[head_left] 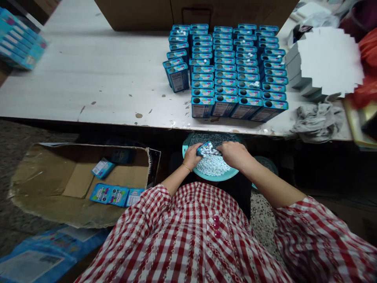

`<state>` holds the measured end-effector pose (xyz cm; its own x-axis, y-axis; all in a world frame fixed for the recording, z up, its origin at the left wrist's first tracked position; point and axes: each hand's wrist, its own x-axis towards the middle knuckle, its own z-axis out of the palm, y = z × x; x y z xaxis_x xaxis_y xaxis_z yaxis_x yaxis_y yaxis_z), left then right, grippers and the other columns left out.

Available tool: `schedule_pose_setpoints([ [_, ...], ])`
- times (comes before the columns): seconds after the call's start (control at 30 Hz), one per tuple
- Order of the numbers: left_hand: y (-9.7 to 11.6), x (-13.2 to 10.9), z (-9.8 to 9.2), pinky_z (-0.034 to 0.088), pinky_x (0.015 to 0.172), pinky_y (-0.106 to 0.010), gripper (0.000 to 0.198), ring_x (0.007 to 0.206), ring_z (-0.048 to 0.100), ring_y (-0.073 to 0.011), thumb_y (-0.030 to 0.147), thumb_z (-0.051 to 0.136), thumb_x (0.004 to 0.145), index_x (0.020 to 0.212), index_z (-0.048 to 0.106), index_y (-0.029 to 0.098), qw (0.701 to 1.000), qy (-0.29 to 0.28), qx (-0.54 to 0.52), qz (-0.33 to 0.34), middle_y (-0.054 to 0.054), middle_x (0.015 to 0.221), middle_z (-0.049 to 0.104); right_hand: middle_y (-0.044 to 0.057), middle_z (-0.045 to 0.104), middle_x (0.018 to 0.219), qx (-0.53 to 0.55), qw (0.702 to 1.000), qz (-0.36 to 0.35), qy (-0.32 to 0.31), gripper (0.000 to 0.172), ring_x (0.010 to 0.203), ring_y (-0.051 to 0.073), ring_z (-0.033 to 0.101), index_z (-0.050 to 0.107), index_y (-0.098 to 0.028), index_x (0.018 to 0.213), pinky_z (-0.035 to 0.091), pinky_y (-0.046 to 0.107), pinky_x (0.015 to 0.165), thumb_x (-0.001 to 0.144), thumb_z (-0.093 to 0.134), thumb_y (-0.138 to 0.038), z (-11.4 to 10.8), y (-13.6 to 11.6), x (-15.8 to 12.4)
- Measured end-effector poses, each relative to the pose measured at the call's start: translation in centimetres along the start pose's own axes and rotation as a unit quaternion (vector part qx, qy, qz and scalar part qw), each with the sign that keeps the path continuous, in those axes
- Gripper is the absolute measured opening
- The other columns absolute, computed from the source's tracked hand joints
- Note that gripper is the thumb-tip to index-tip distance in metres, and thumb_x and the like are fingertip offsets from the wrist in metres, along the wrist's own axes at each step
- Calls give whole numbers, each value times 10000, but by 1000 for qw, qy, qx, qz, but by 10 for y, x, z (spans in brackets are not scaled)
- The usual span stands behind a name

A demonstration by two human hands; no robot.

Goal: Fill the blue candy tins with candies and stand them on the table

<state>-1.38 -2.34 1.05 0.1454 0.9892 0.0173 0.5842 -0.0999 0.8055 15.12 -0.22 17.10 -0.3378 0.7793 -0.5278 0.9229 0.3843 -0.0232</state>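
Observation:
My left hand [192, 157] is closed around a small blue candy box [203, 148], held tilted over a turquoise basin [201, 175]. White candies [213, 165] fill the near part of the basin. My right hand [235, 154] is closed beside the box, on what looks like a small scoop heaped with white candies [209, 149] at the box's top end. The fingers mostly hide its handle. On the table beyond, rows of upright blue candy boxes [225, 88] stand with dark oval openings on top. A few white candies lie on some of them.
The worn white table [118, 82] has its edge just past the basin. A cardboard box [79, 184] with blue packs is at the left. Stacked white cartons [326, 63] and a grey cloth [319, 120] lie at the right. A large brown carton [147, 15] stands behind.

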Motion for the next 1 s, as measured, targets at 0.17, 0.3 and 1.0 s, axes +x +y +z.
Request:
schedule_pose_setpoints([
  [0.17,-2,0,0,422,951,-390,526,1076,550,-239,70,622,618,1123,558,202,1000,0,12,16,-64,1152,608,149,639,960,-28,1000,-3,-10,317,865,252,624,661,-150,959,453,317,697,799,392,-96,-14,-10,-3],
  [0.3,0,-4,-4,399,965,-419,530,1106,533,-249,74,616,628,1137,556,208,999,3,42,29,-81,1193,589,121,644,974,-26,1000,0,17,334,850,231,623,669,-194,963,446,297,675,786,400,-106,-14,4,-18],
  [1.0,30,25,-120,458,854,-306,462,894,580,-161,336,706,664,1054,527,164,970,162,-170,57,-44,969,601,46,687,1013,205,967,77,133,381,933,212,628,685,-231,1047,466,269,758,780,416,-189,128,96,-13],
])
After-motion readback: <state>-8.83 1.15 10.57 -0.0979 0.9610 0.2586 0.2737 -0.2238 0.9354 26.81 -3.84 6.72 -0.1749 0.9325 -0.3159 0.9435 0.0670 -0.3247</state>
